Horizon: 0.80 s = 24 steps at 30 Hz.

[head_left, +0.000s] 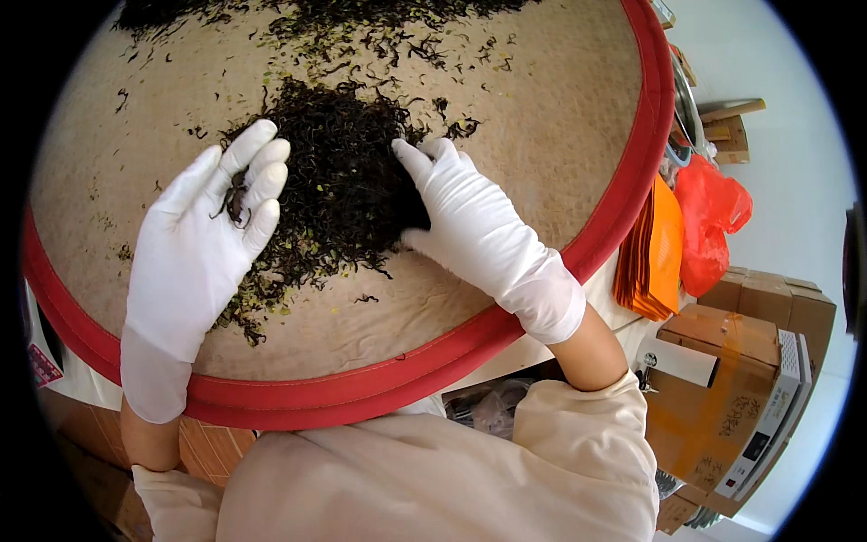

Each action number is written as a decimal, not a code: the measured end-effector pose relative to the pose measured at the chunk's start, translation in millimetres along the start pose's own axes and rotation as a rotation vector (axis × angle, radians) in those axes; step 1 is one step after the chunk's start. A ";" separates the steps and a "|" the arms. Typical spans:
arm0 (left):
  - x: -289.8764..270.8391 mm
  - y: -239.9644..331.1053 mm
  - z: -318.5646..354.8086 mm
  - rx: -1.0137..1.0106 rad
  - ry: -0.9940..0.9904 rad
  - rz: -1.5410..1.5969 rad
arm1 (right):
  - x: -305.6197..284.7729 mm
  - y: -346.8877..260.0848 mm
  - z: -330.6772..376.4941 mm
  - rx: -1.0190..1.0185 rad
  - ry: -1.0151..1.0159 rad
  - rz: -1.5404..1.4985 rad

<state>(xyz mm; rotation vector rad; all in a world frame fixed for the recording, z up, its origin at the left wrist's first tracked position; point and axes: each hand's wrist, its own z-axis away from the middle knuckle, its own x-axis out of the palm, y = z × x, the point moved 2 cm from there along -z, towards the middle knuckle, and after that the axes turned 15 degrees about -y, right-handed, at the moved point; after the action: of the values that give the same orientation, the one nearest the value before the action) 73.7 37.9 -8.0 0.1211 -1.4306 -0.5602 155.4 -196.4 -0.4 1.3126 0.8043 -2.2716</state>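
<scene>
While resting on the round tray, both gloved, both spread flat:

Sleeves: cream, nearest the lower edge, below the tray's point(379, 393) red rim.

Left hand point(203, 239): white glove, palm down on the woven tray surface, at the left edge of the dark leaf pile point(348, 185); fingers apart and extended, gripping nothing; a few dark strands point(237, 200) lying on top of the fingers.

Right hand point(474, 230): white glove, pressed against the right edge of the pile; fingers straight and close together, thumb low toward the rim, closed on nothing; fingertips touching the leaves.

Leaf pile: dark, thin, twisted dried leaves, heaped between the two hands, near the middle of the tray.

Loose bits point(262, 303): greenish and dark fragments, scattered just below the pile, toward the near rim.

Far leaves point(316, 23): second dark spread, beyond the pile, at the tray's far side, with stray strands between.

Tray: flat, round, tan woven, red cloth border.

Orange sheets point(655, 248): stacked, just right of the tray's rim.

Red bag point(709, 221): plastic, right of the orange sheets.

Cardboard boxes point(722, 370): brown, right of and below the tray.

White device point(768, 420): leaning on the boxes, farther right of the tray.
</scene>
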 end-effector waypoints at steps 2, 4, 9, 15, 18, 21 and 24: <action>-1.5 8.8 1.8 0.046 -0.041 0.039 | -2.8 2.2 -6.2 -0.040 0.005 -0.121; -1.4 18.7 3.9 0.105 -0.085 0.073 | -3.7 12.0 -10.5 -0.110 0.055 -0.220; -2.5 40.0 8.5 0.169 -0.284 0.093 | -35.0 8.1 -16.2 -0.255 0.176 -0.596; -5.1 37.5 11.1 0.167 -0.222 0.101 | -56.8 -16.7 -14.7 -0.334 0.134 -0.666; -2.6 41.1 11.6 0.127 -0.145 0.195 | -71.8 -9.3 -13.5 -0.170 0.162 -0.575; -0.6 42.2 12.4 0.148 -0.134 0.189 | -85.1 -6.7 -22.7 -0.173 0.099 -0.409; -2.7 40.2 11.1 0.187 -0.180 0.130 | -102.9 -20.4 -34.7 -0.220 -0.006 -0.192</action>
<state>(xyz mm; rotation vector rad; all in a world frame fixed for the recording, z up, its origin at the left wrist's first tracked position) 74.8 76.6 7.6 0.1276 -1.6529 -0.3360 215.4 -153.1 81.6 1.1722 1.1860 -2.2490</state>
